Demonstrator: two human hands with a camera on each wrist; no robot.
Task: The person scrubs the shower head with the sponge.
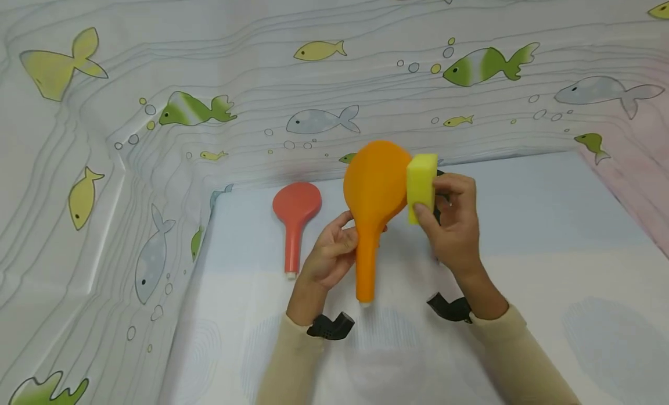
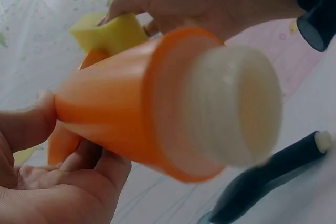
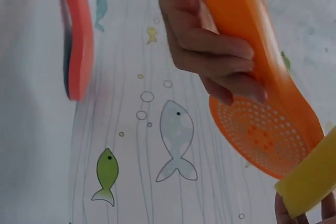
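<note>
My left hand holds an orange shower head by its handle, round end up and back toward me. Its perforated spray face shows in the right wrist view. A whitish threaded end sticks out of the handle's bottom in the left wrist view. Between thumb and fingers my right hand pinches a yellow sponge, which is at the right edge of the shower head's round end. Fingers of the left hand behind the handle are partly hidden in the head view.
A red shower head lies on the white and pale blue surface to the left. Mostly hidden behind my right hand is a dark shower head. Behind the work area rises a fish-patterned sheet.
</note>
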